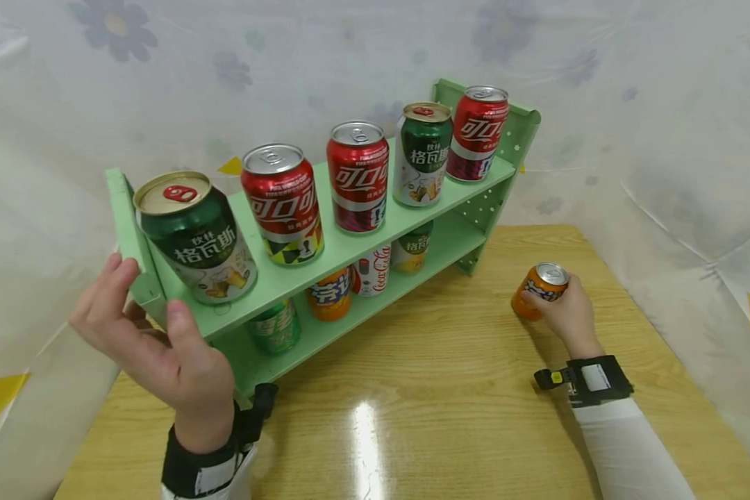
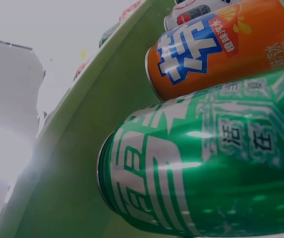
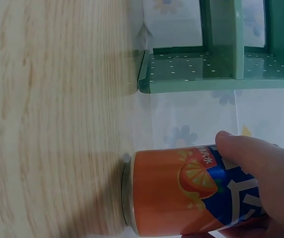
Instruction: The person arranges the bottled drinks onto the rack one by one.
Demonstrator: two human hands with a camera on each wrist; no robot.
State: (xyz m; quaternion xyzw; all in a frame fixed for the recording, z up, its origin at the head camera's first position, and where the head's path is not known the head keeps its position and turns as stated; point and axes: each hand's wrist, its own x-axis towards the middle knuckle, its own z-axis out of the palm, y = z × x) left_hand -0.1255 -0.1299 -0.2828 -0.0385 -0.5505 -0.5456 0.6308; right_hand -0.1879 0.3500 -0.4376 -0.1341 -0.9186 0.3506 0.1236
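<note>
My right hand (image 1: 571, 316) grips an orange soda can (image 1: 528, 295) upright, with its base close to the wooden table. In the right wrist view the thumb lies across the blue lettering of the can (image 3: 181, 193). At the left end of a green two-tier shelf (image 1: 300, 278), my left hand (image 1: 156, 347) holds the side panel, fingers on the outer side and thumb at the front corner. Nearest that hand, a green-and-white can (image 1: 203, 243) with a gold lid stands on the top tier. Below it is a green can (image 2: 201, 168), beside an orange can (image 2: 221, 49).
Red cola cans (image 1: 284, 208) and another green-and-white can (image 1: 423, 156) share the top tier. A white cola can (image 1: 373, 271) and a green-topped can (image 1: 412, 250) stand lower. Flowered sheeting (image 1: 350, 62) hangs behind the wooden table (image 1: 425, 389).
</note>
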